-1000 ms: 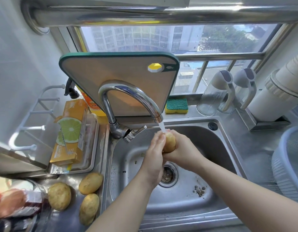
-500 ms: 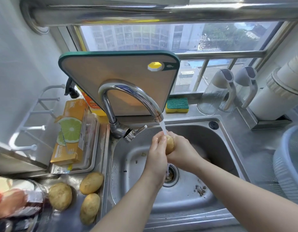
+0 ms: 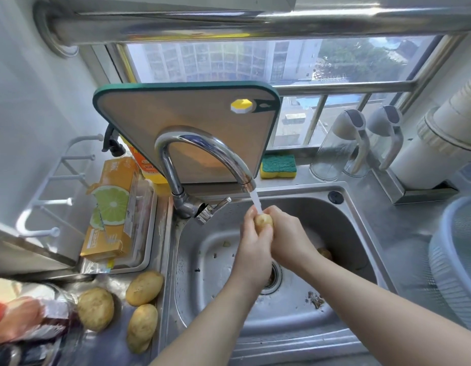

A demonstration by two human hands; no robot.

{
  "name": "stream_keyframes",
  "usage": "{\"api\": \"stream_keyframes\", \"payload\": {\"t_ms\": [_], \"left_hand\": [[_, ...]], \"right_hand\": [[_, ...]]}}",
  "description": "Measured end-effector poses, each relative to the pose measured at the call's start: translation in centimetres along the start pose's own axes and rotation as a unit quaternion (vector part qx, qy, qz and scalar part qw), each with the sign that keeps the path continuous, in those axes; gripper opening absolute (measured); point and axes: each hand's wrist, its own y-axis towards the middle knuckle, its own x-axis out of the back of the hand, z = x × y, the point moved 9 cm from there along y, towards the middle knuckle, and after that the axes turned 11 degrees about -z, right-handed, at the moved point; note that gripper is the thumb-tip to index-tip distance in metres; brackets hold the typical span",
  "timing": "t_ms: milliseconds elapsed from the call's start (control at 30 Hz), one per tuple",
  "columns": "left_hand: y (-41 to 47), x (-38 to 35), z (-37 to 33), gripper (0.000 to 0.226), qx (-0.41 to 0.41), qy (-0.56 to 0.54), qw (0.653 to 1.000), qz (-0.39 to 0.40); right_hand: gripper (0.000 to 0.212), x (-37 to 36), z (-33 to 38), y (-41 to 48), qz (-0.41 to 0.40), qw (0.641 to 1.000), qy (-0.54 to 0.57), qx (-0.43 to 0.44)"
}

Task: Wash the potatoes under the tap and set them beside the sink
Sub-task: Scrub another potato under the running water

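Potato [image 3: 264, 221] is clamped btw both hands, L hand [image 3: 254, 244] and R hand [image 3: 288, 233] curled round it, in the tap [image 3: 202, 151] stream over the sink [image 3: 356, 233]. Prob. firm, lightish, slick when wet, so cup its middle w/ full palms. 3 potatoes [image 3: 144, 287] lie left of the sink. 1 more [image 3: 324, 253] sits inside w/ dirt bits. Tray [image 3: 152, 220] holds a box [image 3: 113, 207].
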Motion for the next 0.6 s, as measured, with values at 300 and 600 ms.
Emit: {"api": "stream_keyframes", "payload": {"t_ms": [300,600], "left_hand": [[2.2,2.4,1.1,0.030,0.110,-0.180,0.971,-0.112],[0.7,0.6,0.4,0.035,0.095,-0.192,0.976,-0.034]], "right_hand": [[0.044,0.4,1.0,-0.3,0.053,0.994,0.088,0.049],[0.019,1.4,-0.4,-0.9,-0.076,0.944,0.289,-0.143]]}}
